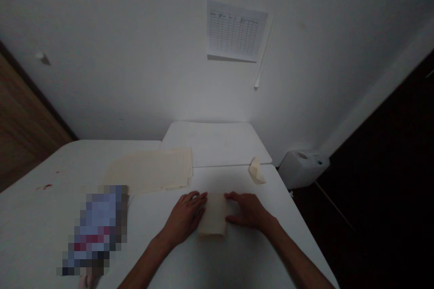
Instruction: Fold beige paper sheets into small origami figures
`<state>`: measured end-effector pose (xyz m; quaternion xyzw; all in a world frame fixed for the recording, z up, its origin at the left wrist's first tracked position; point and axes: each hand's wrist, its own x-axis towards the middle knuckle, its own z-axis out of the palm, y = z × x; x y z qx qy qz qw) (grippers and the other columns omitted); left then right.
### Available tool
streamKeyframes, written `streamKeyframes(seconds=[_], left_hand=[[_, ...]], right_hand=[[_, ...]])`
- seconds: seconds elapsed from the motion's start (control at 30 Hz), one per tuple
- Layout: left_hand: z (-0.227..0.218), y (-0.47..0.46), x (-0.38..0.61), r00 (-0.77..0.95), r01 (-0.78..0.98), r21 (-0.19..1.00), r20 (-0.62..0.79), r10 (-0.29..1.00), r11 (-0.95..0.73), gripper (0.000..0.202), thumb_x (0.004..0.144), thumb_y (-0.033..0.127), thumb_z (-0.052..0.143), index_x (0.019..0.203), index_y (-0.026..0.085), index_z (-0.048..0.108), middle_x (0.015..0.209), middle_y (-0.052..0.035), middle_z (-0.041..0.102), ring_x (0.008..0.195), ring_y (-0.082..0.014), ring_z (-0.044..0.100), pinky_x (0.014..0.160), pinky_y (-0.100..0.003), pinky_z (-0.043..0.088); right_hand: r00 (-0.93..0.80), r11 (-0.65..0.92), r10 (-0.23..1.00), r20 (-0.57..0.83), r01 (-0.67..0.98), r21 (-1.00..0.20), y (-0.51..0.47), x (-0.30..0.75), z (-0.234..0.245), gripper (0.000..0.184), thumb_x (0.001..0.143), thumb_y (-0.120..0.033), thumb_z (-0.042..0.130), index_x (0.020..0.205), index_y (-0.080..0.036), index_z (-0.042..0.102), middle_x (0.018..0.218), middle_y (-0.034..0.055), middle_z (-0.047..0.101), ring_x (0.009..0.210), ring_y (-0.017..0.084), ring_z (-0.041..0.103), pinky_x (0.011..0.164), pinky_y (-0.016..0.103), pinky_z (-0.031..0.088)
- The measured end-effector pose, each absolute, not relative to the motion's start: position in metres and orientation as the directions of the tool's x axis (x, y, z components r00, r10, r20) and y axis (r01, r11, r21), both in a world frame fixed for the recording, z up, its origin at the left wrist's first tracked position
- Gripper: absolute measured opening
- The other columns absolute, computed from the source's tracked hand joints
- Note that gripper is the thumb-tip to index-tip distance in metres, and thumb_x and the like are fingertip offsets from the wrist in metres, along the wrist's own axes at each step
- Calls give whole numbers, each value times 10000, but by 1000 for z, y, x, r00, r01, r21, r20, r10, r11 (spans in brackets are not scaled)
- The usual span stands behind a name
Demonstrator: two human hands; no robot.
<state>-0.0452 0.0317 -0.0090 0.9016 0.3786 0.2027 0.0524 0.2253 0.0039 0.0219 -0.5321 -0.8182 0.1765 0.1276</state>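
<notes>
A folded cream-coloured sheet [213, 216], which looks like paper or thin cloth, lies on the white table in front of me as a narrow upright rectangle. Along its left edge rests my left hand [186, 216], fingers stretched out, with fingertips touching the sheet. My right hand [249, 211] is at the opposite edge, its thumb and fingers spread apart and touching the side. Further back on the left lies a stack of larger cream sheets [159, 169]. A small folded cream piece [257, 172] stands at the back right of the table.
The white table [271, 244] meets a second white tabletop [217, 142] by the wall. A blurred-out item [96, 228] lies at the left. A printed chart [235, 31] hangs on the wall beside a white strip [265, 54]. A white plastic container [301, 169] stands beyond the right edge.
</notes>
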Motion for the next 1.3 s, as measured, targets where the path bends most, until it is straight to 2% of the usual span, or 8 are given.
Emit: streamKeyframes(seconds=[0.27,0.6,0.83,0.93,1.1,1.2,1.3], left_hand=[[-8,31,-45,631,662,244,330,703,-709,308,939,237,449,1223,227,566,1312,-35,587,1182,-274,501,948,-465,449],[-12,33,-47,631,670,247,308,712,-700,328,944,248,441,1253,226,549,1332,-17,573,1201,-264,481,972,-465,433],[-5,29,-47,634,673,251,289,717,-696,356,940,293,439,1279,234,535,1361,-28,547,1223,-268,476,996,-472,413],[-2,24,-49,639,680,255,253,726,-687,456,901,375,507,1333,230,486,1421,-40,483,1274,-277,436,1032,-468,381],[-1,19,-57,662,691,260,149,735,-674,841,728,581,661,1435,251,347,1519,-50,325,1361,-283,335,1108,-467,283],[0,20,-60,665,703,262,86,742,-661,999,622,644,708,1453,259,308,1534,-55,285,1385,-289,294,1129,-486,232],[3,22,-61,665,712,270,39,746,-648,1066,561,676,720,1451,255,312,1532,-67,283,1388,-303,286,1129,-506,220]], right_hand=[[-394,356,919,-8,840,-410,-5,222,27,814,637,-501,754,1347,-251,441,1126,78,649,998,277,612,885,350,405],[-415,350,907,-73,838,-418,-10,218,33,1064,543,-563,792,1437,-222,326,1232,106,573,1122,324,490,948,396,364],[-417,338,903,-104,838,-428,-14,215,40,1192,473,-601,816,1464,-210,281,1240,127,532,1110,333,482,946,403,360],[-420,338,901,-110,837,-431,-14,214,40,1193,479,-595,817,1468,-209,270,1255,127,529,1135,338,462,958,409,348],[-415,334,903,-106,837,-434,-14,215,37,1200,479,-594,818,1470,-206,264,1267,129,523,1137,337,455,956,409,348],[-410,324,905,-116,839,-437,-13,215,35,1208,468,-611,816,1468,-214,267,1263,132,520,1143,340,454,960,415,344],[-394,305,911,-119,841,-447,-12,216,34,1228,447,-609,827,1469,-225,266,1269,133,508,1149,340,457,965,417,342]])
